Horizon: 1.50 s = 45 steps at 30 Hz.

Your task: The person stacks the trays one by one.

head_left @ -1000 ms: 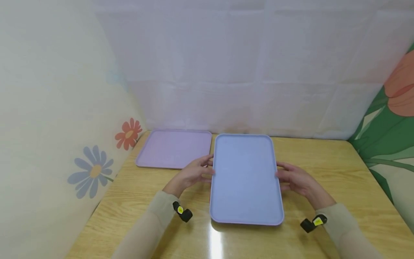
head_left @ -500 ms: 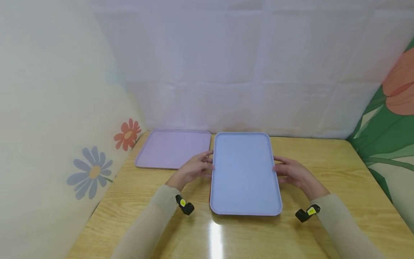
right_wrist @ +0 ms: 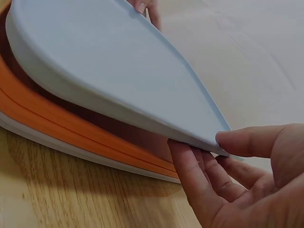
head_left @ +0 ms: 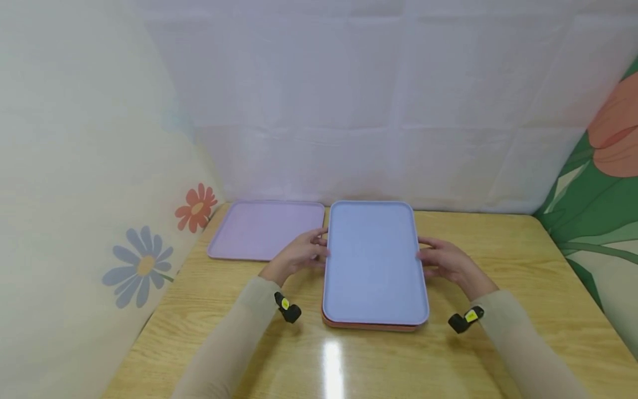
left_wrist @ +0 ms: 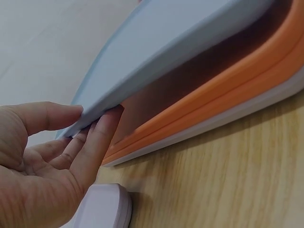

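A light blue tray is held by both hands over a stack of trays. My left hand pinches its left long edge, thumb on the rim and fingers underneath, as the left wrist view shows. On the opposite edge my right hand grips it the same way. Below the blue tray lie orange trays, with a pale tray at the bottom on the wood. A dark gap shows between the blue tray and the orange rim in both wrist views.
A lilac tray lies on the wooden table at the back left, its near right corner close to the left hand. A white cloth wall rises behind the table, with flower-printed walls at both sides.
The blue tray has moved away from me and slightly left, with both hands on it. The orange rim below its near edge has come into sight. The lilac tray has stayed put.
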Tool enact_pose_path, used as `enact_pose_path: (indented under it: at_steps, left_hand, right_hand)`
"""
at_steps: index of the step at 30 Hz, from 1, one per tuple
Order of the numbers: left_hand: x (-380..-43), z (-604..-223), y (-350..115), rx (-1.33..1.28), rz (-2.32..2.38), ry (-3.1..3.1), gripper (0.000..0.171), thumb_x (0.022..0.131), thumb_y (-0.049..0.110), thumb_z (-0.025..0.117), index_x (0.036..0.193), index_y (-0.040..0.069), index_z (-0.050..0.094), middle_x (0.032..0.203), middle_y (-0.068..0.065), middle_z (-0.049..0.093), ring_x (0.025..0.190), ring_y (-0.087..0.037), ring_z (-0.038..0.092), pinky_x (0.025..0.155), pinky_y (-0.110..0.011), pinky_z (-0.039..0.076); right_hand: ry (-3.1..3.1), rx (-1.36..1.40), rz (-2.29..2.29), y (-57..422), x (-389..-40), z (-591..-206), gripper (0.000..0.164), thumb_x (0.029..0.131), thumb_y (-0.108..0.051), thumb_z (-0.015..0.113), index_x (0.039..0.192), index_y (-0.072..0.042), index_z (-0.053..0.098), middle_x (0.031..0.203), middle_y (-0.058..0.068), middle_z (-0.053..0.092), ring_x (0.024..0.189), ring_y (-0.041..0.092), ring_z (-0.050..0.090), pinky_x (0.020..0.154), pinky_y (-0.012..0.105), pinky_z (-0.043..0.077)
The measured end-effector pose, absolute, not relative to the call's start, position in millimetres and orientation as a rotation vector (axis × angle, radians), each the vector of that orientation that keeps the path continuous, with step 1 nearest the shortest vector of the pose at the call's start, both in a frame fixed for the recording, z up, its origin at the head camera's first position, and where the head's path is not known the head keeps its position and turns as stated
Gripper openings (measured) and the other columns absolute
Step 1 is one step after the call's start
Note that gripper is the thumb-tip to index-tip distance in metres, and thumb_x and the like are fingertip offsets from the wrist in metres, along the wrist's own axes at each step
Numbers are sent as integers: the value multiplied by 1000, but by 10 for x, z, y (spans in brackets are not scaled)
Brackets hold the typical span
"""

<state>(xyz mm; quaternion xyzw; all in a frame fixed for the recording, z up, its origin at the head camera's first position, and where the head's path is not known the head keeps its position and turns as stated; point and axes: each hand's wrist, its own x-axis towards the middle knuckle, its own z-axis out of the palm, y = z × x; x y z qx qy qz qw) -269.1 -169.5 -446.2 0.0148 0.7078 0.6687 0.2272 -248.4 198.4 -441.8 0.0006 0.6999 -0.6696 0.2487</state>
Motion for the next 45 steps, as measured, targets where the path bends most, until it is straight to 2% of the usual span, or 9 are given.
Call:
enact_pose_path:
  at_steps: [13, 22, 27, 38, 45]
  left_hand:
    - [-2752, -4509, -1706, 14, 1804, 2004, 76, 91, -10, 59, 159, 4, 28, 118, -14, 49, 93, -21, 57, 79, -41, 62]
    - [-2733, -4492, -1709, 22, 1744, 2050, 76, 91, -9, 59, 159, 4, 28, 130, -20, 49, 99, -23, 58, 84, -43, 61]
    - [-2741, -4497, -1700, 69, 1684, 2094, 75, 91, -8, 57, 159, 2, 26, 129, -20, 49, 99, -23, 58, 83, -41, 61]
    - [-2706, -4423, -1631, 87, 1583, 2177, 79, 86, -10, 56, 158, -3, 23, 116, -19, 51, 83, -22, 59, 72, -37, 60]
    - [-2695, -4455, -1628, 76, 1508, 2241, 76, 87, -8, 57, 157, -3, 28, 111, -16, 50, 75, -21, 60, 74, -38, 61]
  right_hand:
    - [1951, 28, -1791, 1931, -2541, -4489, 67, 99, -2, 55, 157, 4, 24, 99, 3, 68, 92, 15, 65, 84, 38, 58]
    - [2047, 10, -1715, 1895, -2527, -4504, 64, 98, -2, 56, 155, 8, 27, 97, 3, 68, 90, 16, 64, 82, 38, 59]
    - [2081, 44, -1687, 1879, -2519, -4489, 64, 96, -1, 57, 153, 8, 31, 100, 7, 67, 88, 16, 64, 79, 35, 59]
    - [2205, 57, -1556, 1826, -2498, -4453, 64, 94, 3, 60, 152, 8, 34, 109, 17, 66, 91, 18, 63, 80, 38, 60]
    - [2241, 97, -1507, 1806, -2521, -4490, 64, 92, 3, 62, 151, 8, 37, 110, 18, 63, 87, 18, 63, 77, 34, 60]
